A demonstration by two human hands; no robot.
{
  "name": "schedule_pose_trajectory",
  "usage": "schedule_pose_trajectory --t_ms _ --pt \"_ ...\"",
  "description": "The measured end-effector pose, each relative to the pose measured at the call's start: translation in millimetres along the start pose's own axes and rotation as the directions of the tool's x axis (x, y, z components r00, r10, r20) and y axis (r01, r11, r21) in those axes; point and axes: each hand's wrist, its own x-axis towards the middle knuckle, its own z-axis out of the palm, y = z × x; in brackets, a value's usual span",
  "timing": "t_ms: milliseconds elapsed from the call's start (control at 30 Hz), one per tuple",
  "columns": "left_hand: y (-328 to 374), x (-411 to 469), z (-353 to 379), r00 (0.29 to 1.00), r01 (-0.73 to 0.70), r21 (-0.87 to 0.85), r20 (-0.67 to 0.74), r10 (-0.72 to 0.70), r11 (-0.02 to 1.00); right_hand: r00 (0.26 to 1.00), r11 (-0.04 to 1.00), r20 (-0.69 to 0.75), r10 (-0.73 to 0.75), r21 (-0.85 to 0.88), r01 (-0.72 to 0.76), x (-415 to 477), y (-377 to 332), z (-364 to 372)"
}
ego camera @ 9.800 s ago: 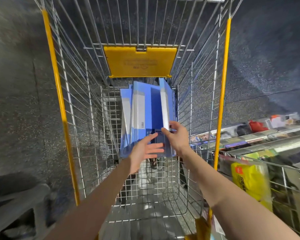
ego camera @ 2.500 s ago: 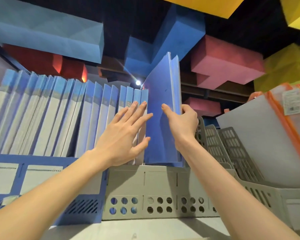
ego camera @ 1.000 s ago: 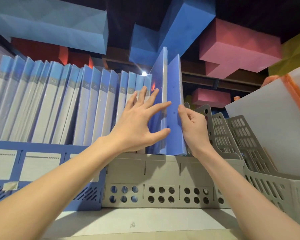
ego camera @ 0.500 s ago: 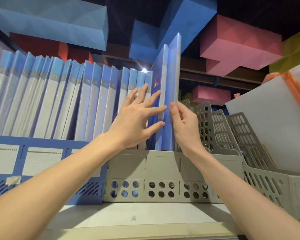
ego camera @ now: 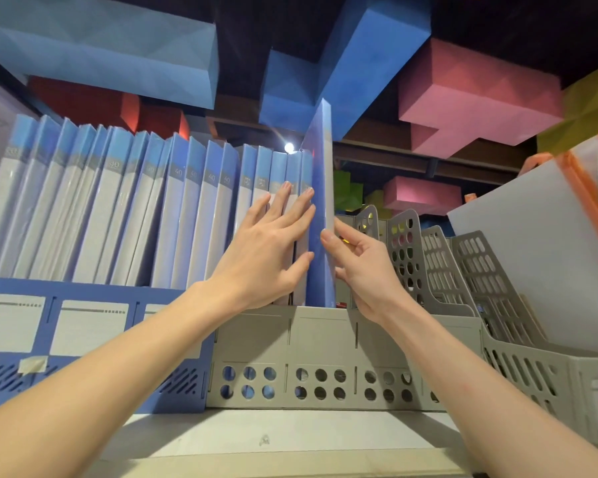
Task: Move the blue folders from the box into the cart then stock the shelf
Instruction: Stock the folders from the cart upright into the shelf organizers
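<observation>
A long row of blue-and-white folders (ego camera: 125, 208) stands upright on the shelf (ego camera: 277, 439), in a blue file rack (ego camera: 83, 343) and a grey file rack (ego camera: 290, 343). One blue folder (ego camera: 321, 188) stands taller at the row's right end, inside the grey rack. My left hand (ego camera: 270, 250) presses flat, fingers straight, against the spines just left of it. My right hand (ego camera: 356, 263) pinches the tall folder's front edge between thumb and fingers. Cart and box are out of view.
Grey perforated magazine holders (ego camera: 439, 270) lean to the right of the folders. A white sleeve with orange trim (ego camera: 549, 257) fills the far-right holder. Blue, pink, red and yellow blocks (ego camera: 470, 94) hang overhead.
The two tall folders have closed together and slid deeper into the grey rack beside the row. My left hand stays flat on the spines; my right hand stays on the tall folder's edge.
</observation>
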Motion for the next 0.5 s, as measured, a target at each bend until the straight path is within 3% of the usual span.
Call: schedule_pose_trajectory --t_ms 100,500 --pt "1 -1 -2 1.0 0.011 -0.017 0.017 -0.01 1.0 0.999 0.996 0.006 0.043 0.083 -0.043 1 0 -1" --pt "-13 -10 -5 0.998 -0.039 0.065 0.058 0.035 0.997 0.976 0.983 0.133 0.17 0.05 -0.178 4 1 -7"
